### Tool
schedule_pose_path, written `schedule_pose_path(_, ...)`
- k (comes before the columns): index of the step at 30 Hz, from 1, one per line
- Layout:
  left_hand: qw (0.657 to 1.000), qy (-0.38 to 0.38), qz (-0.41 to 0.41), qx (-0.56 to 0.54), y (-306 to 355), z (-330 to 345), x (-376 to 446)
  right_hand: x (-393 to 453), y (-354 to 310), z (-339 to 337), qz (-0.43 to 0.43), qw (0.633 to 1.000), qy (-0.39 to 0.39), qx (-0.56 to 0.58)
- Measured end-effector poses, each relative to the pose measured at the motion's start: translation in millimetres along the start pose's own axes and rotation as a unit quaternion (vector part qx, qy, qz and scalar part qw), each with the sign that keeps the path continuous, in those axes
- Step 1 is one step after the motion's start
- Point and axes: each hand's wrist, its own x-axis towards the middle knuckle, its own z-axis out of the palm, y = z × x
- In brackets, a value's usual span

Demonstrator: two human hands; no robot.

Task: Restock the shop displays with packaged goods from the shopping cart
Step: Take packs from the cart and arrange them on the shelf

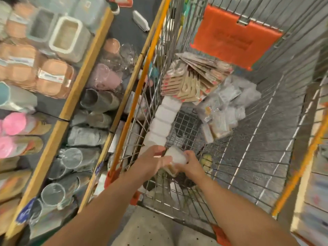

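Both my arms reach down into the wire shopping cart (248, 157). My left hand (152, 160) and my right hand (190, 165) meet near the cart's near left corner around a small white container (176, 156), fingers curled on it; the view is blurred. A stack of white containers (163, 121) leans along the cart's left wall just beyond my hands. Farther in lie a fan of flat carded packs (191, 79) and clear plastic-wrapped packs (229, 105).
Display shelves (74, 96) with wooden-coloured edges stand left of the cart, filled with wrapped cups, glasses, lidded boxes and pink items. An orange child-seat flap (230, 36) hangs at the cart's far end. More shelving runs along the right edge (317, 174).
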Motion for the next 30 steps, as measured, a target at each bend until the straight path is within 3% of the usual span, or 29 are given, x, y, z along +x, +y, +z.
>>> schedule_pose_path(4,0.998,0.026,0.018,-0.055,0.2,-4.2,-3.4,-22.8,-35.9,-36.4,-0.003,0.986,-0.005,0.165)
schedule_pose_path(7,0.995,0.020,0.034,-0.092,10.3,-3.7,-9.0,-31.3,-69.1,-46.2,-0.024,0.975,-0.020,0.222)
schedule_pose_path(11,0.986,-0.022,0.070,-0.150,32.4,-8.3,-17.7,-41.9,-104.3,-42.1,-0.105,0.971,-0.094,0.192)
schedule_pose_path(16,0.980,0.044,0.141,-0.131,48.1,-52.9,-51.0,-42.6,-131.7,-39.3,-0.152,0.953,-0.127,0.228)
schedule_pose_path(20,0.980,0.080,0.155,-0.097,37.7,-86.5,-85.6,-22.7,-111.2,-28.6,-0.094,0.972,-0.120,0.178)
schedule_pose_path(24,0.958,0.164,0.165,-0.170,21.9,-106.5,-95.6,-15.3,-81.1,1.3,-0.021,0.988,-0.141,0.055)
schedule_pose_path(27,0.953,0.171,0.169,-0.184,12.0,-112.5,-93.8,-7.1,-66.2,28.9,-0.055,0.984,-0.156,-0.071)
schedule_pose_path(30,0.953,0.167,0.171,-0.186,6.3,-116.3,-92.1,-2.6,-67.0,51.6,-0.099,0.979,-0.128,-0.125)
